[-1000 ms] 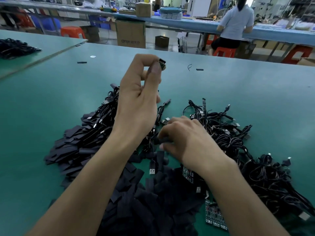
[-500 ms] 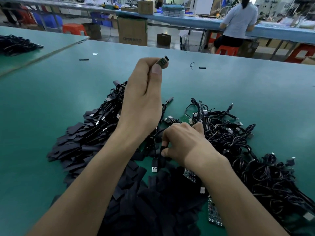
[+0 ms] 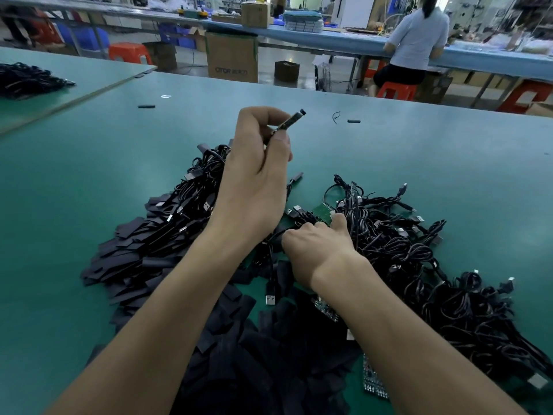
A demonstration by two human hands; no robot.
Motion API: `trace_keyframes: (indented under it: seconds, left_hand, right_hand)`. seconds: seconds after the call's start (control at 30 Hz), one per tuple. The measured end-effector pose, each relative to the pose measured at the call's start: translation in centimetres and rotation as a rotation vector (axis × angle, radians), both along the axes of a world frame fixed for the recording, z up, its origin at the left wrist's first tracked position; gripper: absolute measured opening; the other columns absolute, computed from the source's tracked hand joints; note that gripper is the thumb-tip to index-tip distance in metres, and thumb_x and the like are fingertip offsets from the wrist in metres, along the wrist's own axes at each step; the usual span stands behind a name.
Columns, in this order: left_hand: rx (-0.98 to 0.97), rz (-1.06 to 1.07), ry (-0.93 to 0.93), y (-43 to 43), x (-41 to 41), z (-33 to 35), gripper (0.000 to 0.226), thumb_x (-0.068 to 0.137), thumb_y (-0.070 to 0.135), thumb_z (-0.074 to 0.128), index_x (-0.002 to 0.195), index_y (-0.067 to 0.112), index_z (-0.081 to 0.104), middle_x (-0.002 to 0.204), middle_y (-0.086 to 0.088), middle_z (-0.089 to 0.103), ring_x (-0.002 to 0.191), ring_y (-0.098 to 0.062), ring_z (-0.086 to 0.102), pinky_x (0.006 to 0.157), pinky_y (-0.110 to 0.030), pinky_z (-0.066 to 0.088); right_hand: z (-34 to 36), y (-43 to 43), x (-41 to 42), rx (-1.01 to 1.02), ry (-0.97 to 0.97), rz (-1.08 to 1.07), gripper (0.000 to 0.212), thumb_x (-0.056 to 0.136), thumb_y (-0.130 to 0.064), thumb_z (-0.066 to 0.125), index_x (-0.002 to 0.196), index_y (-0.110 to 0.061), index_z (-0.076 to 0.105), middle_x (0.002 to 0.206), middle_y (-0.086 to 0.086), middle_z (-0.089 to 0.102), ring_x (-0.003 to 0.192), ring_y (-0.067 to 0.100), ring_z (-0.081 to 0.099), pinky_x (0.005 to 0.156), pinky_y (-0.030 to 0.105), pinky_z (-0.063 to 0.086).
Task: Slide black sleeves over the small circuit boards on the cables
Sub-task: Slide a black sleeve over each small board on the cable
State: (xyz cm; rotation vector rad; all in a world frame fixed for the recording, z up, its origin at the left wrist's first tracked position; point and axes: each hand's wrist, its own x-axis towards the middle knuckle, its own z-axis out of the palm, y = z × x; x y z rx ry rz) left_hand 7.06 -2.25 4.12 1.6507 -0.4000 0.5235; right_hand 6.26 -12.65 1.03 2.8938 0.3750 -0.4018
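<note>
My left hand (image 3: 254, 178) is raised above the table and pinches a small circuit board (image 3: 289, 121) between thumb and fingers; the board's end sticks out up and to the right. Its black cable (image 3: 270, 265) hangs down to a USB plug (image 3: 270, 299). My right hand (image 3: 318, 250) is down at the pile with curled fingers gripping the cable near a green circuit board (image 3: 324, 212). Flat black sleeves (image 3: 131, 256) lie heaped at the left and in front (image 3: 239, 354). A tangle of black cables (image 3: 419, 259) lies at the right.
The green table (image 3: 89, 175) holds two stray sleeves (image 3: 146, 106) (image 3: 353, 121) farther back. More boards (image 3: 372, 381) lie under my right forearm. A second table with a cable heap (image 3: 24, 79) is at the far left. A person (image 3: 416, 46) sits at a bench behind.
My left hand has turned so that more of the board sticks out to the right. My right hand moved up and right along the cable toward the green board.
</note>
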Motion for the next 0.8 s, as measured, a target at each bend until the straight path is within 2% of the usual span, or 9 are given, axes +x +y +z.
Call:
trace_keyframes:
  seconds: [0.13, 0.23, 0.3, 0.4, 0.43, 0.53, 0.6, 0.7, 0.8]
  left_hand:
    - [-0.004, 0.021, 0.041, 0.2, 0.2, -0.1, 0.014, 0.103, 0.016, 0.047, 0.101, 0.030, 0.047, 0.081, 0.009, 0.064, 0.077, -0.002, 0.059, 0.073, -0.016, 0.046]
    - [-0.042, 0.029, 0.067, 0.3, 0.1, 0.0, 0.010, 0.102, 0.018, 0.053, 0.097, 0.026, 0.053, 0.079, 0.011, 0.074, 0.057, 0.002, 0.054, 0.056, -0.013, 0.040]
    - [-0.057, 0.028, 0.077, 0.4, 0.0, 0.2, 0.010, 0.100, 0.018, 0.058, 0.093, 0.025, 0.060, 0.079, 0.012, 0.075, 0.055, 0.004, 0.054, 0.053, -0.012, 0.041]
    - [-0.061, 0.036, 0.083, 0.4, -0.1, 0.1, 0.013, 0.094, 0.020, 0.069, 0.086, 0.031, 0.069, 0.076, 0.011, 0.075, 0.059, -0.001, 0.059, 0.055, -0.017, 0.048]
    - [-0.059, 0.041, 0.087, 0.4, -0.2, 0.0, 0.013, 0.092, 0.021, 0.071, 0.085, 0.032, 0.070, 0.073, 0.012, 0.073, 0.059, -0.003, 0.059, 0.054, -0.019, 0.050]
    - [-0.023, 0.039, 0.112, 0.4, -0.1, -0.1, 0.012, 0.089, 0.023, 0.076, 0.086, 0.034, 0.072, 0.066, 0.017, 0.069, 0.058, -0.001, 0.058, 0.053, -0.018, 0.048]
    - [0.010, 0.021, 0.150, 0.4, 0.0, -0.3, 0.010, 0.087, 0.026, 0.077, 0.092, 0.033, 0.072, 0.071, 0.013, 0.073, 0.061, -0.005, 0.065, 0.056, -0.021, 0.048]
    - [0.046, 0.012, 0.166, 0.2, 0.0, -0.6, 0.014, 0.084, 0.030, 0.080, 0.095, 0.030, 0.071, 0.075, 0.007, 0.075, 0.072, -0.020, 0.072, 0.065, -0.032, 0.058]
    - [0.054, 0.007, 0.134, 0.1, 0.0, -0.7, 0.006, 0.087, 0.028, 0.077, 0.085, 0.032, 0.073, 0.076, 0.009, 0.075, 0.075, -0.016, 0.072, 0.075, -0.032, 0.060]
  right_hand:
    - [0.2, -0.1, 0.1, 0.036, 0.016, -0.002, 0.033, 0.090, -0.021, 0.063, 0.069, -0.021, 0.038, 0.076, 0.001, 0.041, 0.090, 0.029, 0.038, 0.106, 0.054, 0.019]
    - [0.3, -0.9, -0.4, 0.177, -0.079, 0.003, 0.016, 0.089, -0.014, 0.063, 0.078, -0.020, 0.054, 0.087, 0.002, 0.056, 0.095, 0.027, 0.052, 0.098, 0.044, 0.035]
    - [0.2, -1.9, -0.6, 0.431, -0.300, -0.011, 0.005, 0.091, -0.015, 0.063, 0.093, -0.019, 0.064, 0.099, 0.002, 0.065, 0.093, 0.024, 0.063, 0.087, 0.036, 0.050]
    - [1.4, -3.5, -1.2, 0.985, -0.543, -0.126, 0.011, 0.092, -0.019, 0.069, 0.088, -0.026, 0.060, 0.086, -0.007, 0.069, 0.077, 0.011, 0.068, 0.071, 0.023, 0.053]
    - [1.8, -4.1, -1.3, 1.169, -0.563, -0.169, 0.017, 0.091, -0.018, 0.070, 0.086, -0.029, 0.058, 0.078, -0.009, 0.068, 0.070, 0.006, 0.069, 0.064, 0.015, 0.051]
    - [2.5, -5.6, -1.6, 1.527, -0.508, -0.243, 0.022, 0.092, -0.012, 0.067, 0.103, -0.030, 0.059, 0.072, -0.008, 0.069, 0.059, 0.005, 0.068, 0.054, 0.015, 0.049]
    - [2.4, -6.5, -1.8, 1.628, -0.438, -0.231, 0.023, 0.096, -0.009, 0.063, 0.112, -0.025, 0.062, 0.075, -0.007, 0.072, 0.057, 0.005, 0.063, 0.052, 0.016, 0.048]
    - [2.2, -7.1, -1.9, 1.709, -0.391, -0.198, 0.017, 0.097, -0.009, 0.060, 0.104, -0.022, 0.069, 0.076, -0.002, 0.074, 0.057, 0.006, 0.061, 0.051, 0.014, 0.045]
    - [2.5, -7.5, -2.1, 1.731, -0.408, -0.157, 0.017, 0.095, -0.013, 0.063, 0.105, -0.024, 0.069, 0.076, 0.000, 0.074, 0.061, 0.009, 0.067, 0.052, 0.015, 0.047]
